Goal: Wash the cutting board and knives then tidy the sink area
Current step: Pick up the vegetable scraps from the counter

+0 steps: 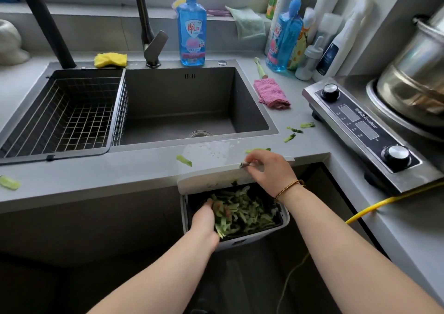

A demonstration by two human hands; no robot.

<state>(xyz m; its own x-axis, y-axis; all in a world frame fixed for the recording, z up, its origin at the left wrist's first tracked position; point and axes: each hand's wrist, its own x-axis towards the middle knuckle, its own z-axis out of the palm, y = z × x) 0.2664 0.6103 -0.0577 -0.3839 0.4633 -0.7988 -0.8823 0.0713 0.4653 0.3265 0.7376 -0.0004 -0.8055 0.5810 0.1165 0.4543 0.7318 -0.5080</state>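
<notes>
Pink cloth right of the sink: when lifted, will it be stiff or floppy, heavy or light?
The pink cloth lies folded and rumpled, so it would probably droop. It looks like thin towelling, so likely light, unless soaked.

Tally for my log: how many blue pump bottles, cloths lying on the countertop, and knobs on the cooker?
Blue pump bottles: 2
Cloths on the countertop: 2, yellow and pink
Cooker knobs: 2
Total: 6
</notes>
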